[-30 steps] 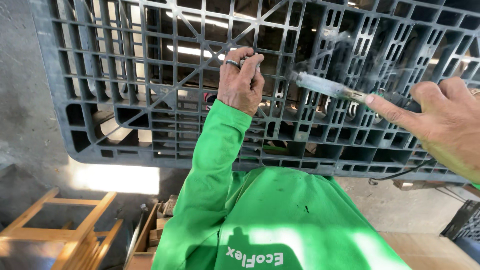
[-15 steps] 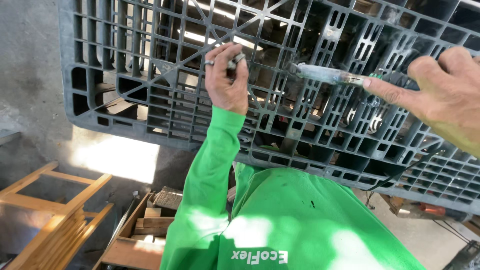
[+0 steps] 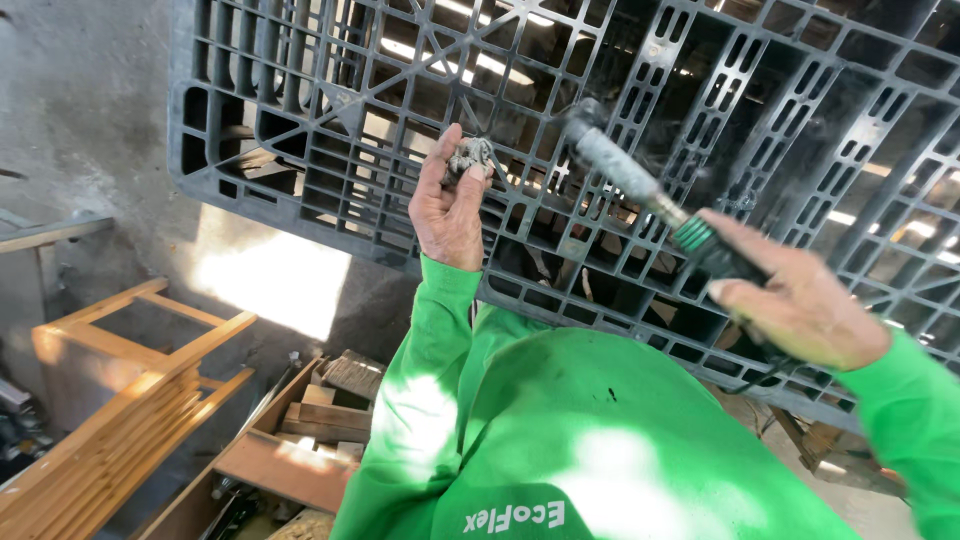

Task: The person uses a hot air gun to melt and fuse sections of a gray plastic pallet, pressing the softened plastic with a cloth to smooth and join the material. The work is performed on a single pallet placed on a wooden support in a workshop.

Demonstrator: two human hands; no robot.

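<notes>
A large black plastic pallet (image 3: 300, 90) with an open grid stands on edge in front of me. My left hand (image 3: 447, 210) is raised against its grid and pinches a small grey crumpled lump (image 3: 470, 156) between thumb and fingertips. My right hand (image 3: 800, 305) grips the dark handle of a long tool with a green collar and a grey metal shaft (image 3: 625, 172). The shaft's tip points up and left and ends close to the right of the lump, over the pallet ribs. Both arms wear bright green sleeves.
Wooden frames (image 3: 130, 400) lean at the lower left. An open wooden box of scrap pieces (image 3: 310, 420) sits on the ground below my left arm. A grey concrete wall (image 3: 80, 120) stands behind the pallet. More wood scraps (image 3: 840, 450) lie at the lower right.
My left hand has come off the grid ribs and now pinches the small grey lump. The tool has swung from nearly level to pointing up and left, its tip closer to my left hand.
</notes>
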